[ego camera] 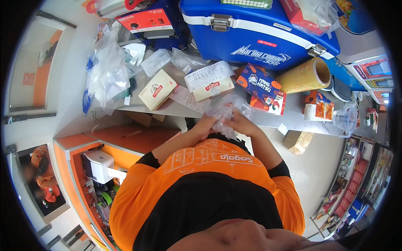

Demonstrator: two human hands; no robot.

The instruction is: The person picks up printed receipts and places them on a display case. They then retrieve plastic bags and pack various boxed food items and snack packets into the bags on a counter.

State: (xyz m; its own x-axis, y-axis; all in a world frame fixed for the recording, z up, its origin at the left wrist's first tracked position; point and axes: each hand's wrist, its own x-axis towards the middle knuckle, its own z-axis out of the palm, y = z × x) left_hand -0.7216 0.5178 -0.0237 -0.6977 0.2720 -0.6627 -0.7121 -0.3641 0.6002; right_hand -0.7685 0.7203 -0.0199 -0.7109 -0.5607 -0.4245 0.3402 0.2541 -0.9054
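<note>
A crumpled clear plastic bag (230,106) is gathered between my two hands at the counter's front edge. My left hand (208,124) grips its left side, and my right hand (239,123) holds it from the right. Film covers several of my fingertips. Just beyond lies a cream cardboard food box (216,91) with a printed receipt (209,75) on top. To its left sits another cream box (158,91), beside a long paper slip (191,98). A dark blue and orange printed box (258,84) rests on a red and white box (278,105), right of the bag.
A large blue cooler box (257,37) stands along the back, near a cup sealer (146,22). Plastic bags (108,72) bunch at the left. A thick roll of film (303,75) and an orange box (318,106) occupy the right. A paper bag (297,141) is below the counter edge.
</note>
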